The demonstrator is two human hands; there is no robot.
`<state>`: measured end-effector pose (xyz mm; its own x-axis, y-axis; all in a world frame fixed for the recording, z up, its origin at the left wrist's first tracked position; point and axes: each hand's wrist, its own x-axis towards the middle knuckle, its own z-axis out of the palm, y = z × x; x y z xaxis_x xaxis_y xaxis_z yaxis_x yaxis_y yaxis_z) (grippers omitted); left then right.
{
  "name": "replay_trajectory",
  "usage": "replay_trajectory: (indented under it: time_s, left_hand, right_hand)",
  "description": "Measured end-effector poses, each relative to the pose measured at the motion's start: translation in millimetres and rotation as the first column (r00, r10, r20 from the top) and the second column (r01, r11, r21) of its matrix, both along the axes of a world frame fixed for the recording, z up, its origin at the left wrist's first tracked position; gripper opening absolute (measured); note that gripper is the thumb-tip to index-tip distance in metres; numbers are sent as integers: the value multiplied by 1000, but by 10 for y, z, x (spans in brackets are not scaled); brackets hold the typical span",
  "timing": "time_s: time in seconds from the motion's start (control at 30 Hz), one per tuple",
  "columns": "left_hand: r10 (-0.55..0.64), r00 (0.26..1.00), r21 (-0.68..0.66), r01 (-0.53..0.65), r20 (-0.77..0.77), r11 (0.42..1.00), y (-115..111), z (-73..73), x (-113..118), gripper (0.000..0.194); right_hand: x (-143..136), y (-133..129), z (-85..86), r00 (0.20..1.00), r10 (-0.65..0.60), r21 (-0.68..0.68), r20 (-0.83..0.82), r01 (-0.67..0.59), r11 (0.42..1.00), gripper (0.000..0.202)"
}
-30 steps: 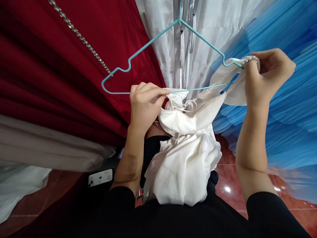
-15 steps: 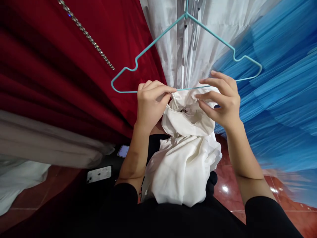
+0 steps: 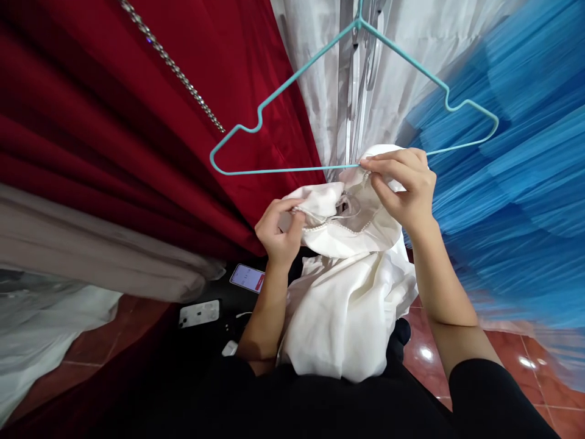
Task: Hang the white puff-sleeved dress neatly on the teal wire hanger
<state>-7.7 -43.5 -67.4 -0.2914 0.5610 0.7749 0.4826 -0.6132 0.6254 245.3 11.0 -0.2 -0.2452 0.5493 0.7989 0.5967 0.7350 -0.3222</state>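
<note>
A white garment (image 3: 345,305) with a beaded neckline hangs bunched in front of me. My left hand (image 3: 281,235) pinches the beaded edge at its left side, below the hanger's bar. Higher up on the right, my right hand (image 3: 402,183) pinches the garment's top edge against the bottom bar of a light teal hanger (image 3: 283,171). The right part of the garment's top lies over that bar. The fingertips of both hands are pressed on the cloth.
Red cloth (image 3: 183,177) with a rhinestone strip (image 3: 178,73) hangs on the left, blue tulle (image 3: 516,213) on the right, white cloth (image 3: 315,73) behind. Two phones (image 3: 247,277) rest on a black surface at lower left. Red floor tiles (image 3: 425,347) show below.
My left hand has moved down and left, off the hanger bar, pulling the beaded edge outward. My right hand has closed on the cloth at the bar. The view has shifted slightly.
</note>
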Motion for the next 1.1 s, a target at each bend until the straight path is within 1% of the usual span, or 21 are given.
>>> replay_trajectory:
  time_s: [0.07, 0.1, 0.17, 0.23, 0.27, 0.33, 0.43, 0.5, 0.57, 0.63, 0.7, 0.77, 0.8, 0.83, 0.87, 0.9, 0.93, 0.97, 1.0, 1.03, 1.1]
  left_hand:
    - [98, 981, -94, -83, 167, 992, 65, -82, -156, 13]
    - [157, 961, -103, -136, 229, 985, 133, -76, -260, 13]
    - [231, 929, -54, -225, 290, 973, 312, 31, -496, 20]
    - [268, 905, 92, -313, 330, 945, 494, 243, -719, 22]
    - [239, 923, 114, -284, 301, 952, 570, 374, -807, 19]
    - [245, 927, 187, -304, 283, 934, 674, 644, -914, 22]
    - [242, 965, 241, -260, 102, 935, 729, 975, -897, 34]
    - [225, 973, 227, -209, -44, 951, 741, 1115, -796, 30]
    - [197, 971, 172, -173, -134, 970, 773, 1194, -658, 19]
    - [200, 970, 166, -175, -142, 970, 830, 1226, -517, 22]
    - [179, 974, 198, -150, -140, 969, 871, 1225, -387, 37]
    - [113, 984, 292, -67, -141, 954, 840, 1205, -256, 55]
    - [66, 986, 339, -11, -150, 941, 789, 1190, -184, 60]
    - [24, 987, 374, 39, -161, 927, 717, 1171, -104, 59]
    - [-22, 982, 366, 90, -186, 926, 630, 1149, -16, 51]
    - [-69, 972, 312, 138, -225, 940, 540, 1120, 79, 39]
    - [-123, 953, 199, 182, -276, 963, 455, 1084, 177, 25]
    - [-180, 928, 72, 214, -326, 974, 385, 1040, 274, 18]
    - [-229, 899, -44, 229, -374, 972, 336, 991, 364, 18]
    - [-262, 874, -123, 232, -410, 965, 308, 938, 442, 22]
    - [-272, 852, -160, 223, -447, 962, 305, 838, 547, 29]
  right_hand:
    - [26, 14, 13, 1000, 7, -10, 9, -7, 1000, 24]
    - [35, 15, 17, 1000, 10, -15, 6, -10, 1000, 24]
    - [46, 5, 21, 1000, 15, -25, 7, -14, 1000, 24]
    - [48, -11, 21, 1000, 14, -35, 14, -14, 999, 24]
    - [47, -18, 21, 1000, 14, -37, 15, -13, 999, 24]
    - [40, -27, 20, 1000, 13, -34, 12, -13, 999, 23]
    - [20, -36, 21, 1000, 6, -20, 11, -5, 1000, 24]
    - [4, -43, 22, 1000, -3, -5, 10, 3, 1000, 23]
    - [-10, -52, 21, 1000, -8, 15, -1, 8, 1000, 22]
    - [-16, -60, 18, 1000, -6, 33, -17, 6, 999, 22]
    - [-16, -64, 9, 1000, -9, 36, -25, 10, 999, 23]
    - [-16, -66, -3, 1000, -18, 27, -21, 19, 999, 23]
    - [-17, -66, -9, 1000, -22, 18, -16, 22, 1000, 22]
    - [-21, -65, -14, 1000, -23, 7, -11, 23, 1000, 22]
    - [-26, -64, -18, 1000, -22, -1, -8, 22, 1000, 21]
    - [-31, -63, -19, 1000, -21, -8, -4, 21, 1000, 21]
    - [-34, -62, -18, 1000, -24, -11, 0, 24, 1000, 21]
    - [-35, -61, -15, 1000, -31, -8, 3, 31, 999, 21]
    - [-31, -61, -11, 999, -40, -2, 9, 40, 999, 20]
    - [-21, -63, -8, 999, -46, 5, 21, 46, 999, 20]
    - [19, -78, -11, 997, -34, 19, 65, 32, 999, 21]
